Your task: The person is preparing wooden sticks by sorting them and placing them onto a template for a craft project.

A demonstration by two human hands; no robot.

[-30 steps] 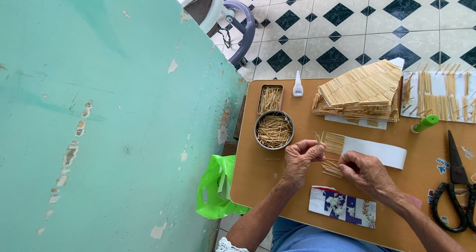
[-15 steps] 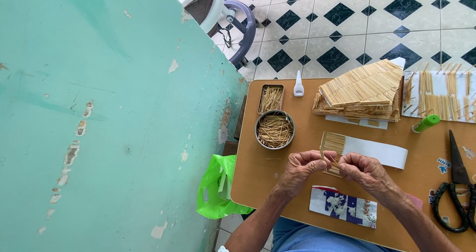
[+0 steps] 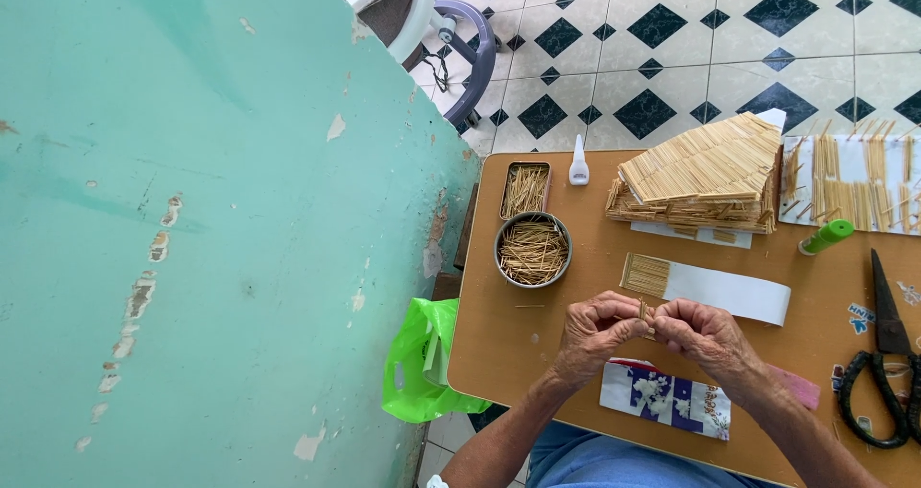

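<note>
Hands lifted off strip; left hand (image 3: 597,333), right hand (image 3: 703,332) grip pinching stick (image 3: 642,309).

Single head view, steep downward over table (image 3: 499,354), near.

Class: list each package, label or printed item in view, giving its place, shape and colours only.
Printed card: table's near edge, below the hands; rectangular, blue and white, flowered.
Glue bottle: far edge beside the rectangular tin; small, white.
Plastic bag: hanging off the table's left side; bright green.
</note>
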